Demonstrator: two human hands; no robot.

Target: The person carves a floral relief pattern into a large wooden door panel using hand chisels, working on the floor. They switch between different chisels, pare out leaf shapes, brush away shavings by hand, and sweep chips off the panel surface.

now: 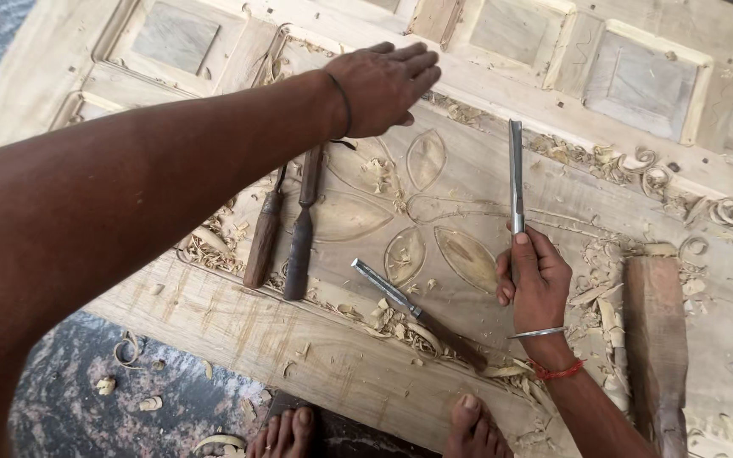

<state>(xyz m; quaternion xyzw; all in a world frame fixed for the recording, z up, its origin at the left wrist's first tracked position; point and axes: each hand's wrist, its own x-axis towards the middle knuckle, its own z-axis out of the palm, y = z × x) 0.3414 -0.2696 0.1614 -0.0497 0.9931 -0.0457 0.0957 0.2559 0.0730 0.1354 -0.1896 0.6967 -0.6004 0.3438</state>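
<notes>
My left hand (383, 83) stretches flat and open over the upper part of a carved wooden door panel (214, 314), holding nothing, just above two wooden-handled chisels (286, 229) that lie side by side. My right hand (534, 276) grips a steel chisel (516, 174) by its lower end, blade pointing away from me. Leaf-shaped petals (405, 208) are carved into the panel between my hands. Another chisel (400, 301) lies slanted on the panel near my right hand.
A thick wooden mallet block (657, 339) lies at the right. Curled wood shavings (638, 165) litter the panel and the speckled floor (112, 382). My bare feet (286, 432) rest at the near edge. Square recessed panels (642, 80) run along the far side.
</notes>
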